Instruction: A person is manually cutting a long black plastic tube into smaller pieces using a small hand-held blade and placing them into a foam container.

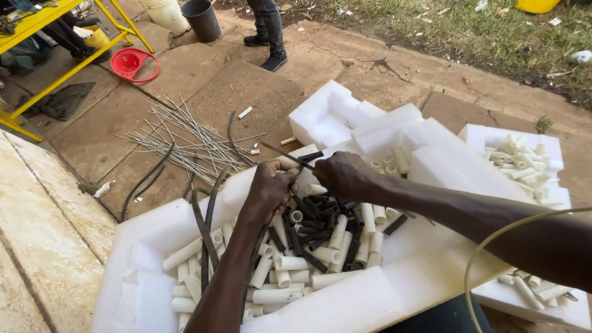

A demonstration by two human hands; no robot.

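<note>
My left hand (269, 188) grips a thin grey metal rod (279, 152) near its end, over a white foam tray (142, 246). My right hand (345, 174) is closed on a short black tube piece (310, 156) at the rod's near end, close to the left hand. Below both hands lie several short black tube pieces (320, 225) and several white plastic tube pieces (290, 264) piled in the tray. Long black hoses (206, 222) run from the tray's left edge toward my left forearm.
A bundle of thin metal rods (185, 139) lies on the stone paving beyond the tray. More white foam blocks (333, 114) and a second tray of white tubes (524, 163) sit to the right. Another person's legs (268, 31), buckets, a red basket (132, 61) and a yellow frame (68, 68) stand farther off.
</note>
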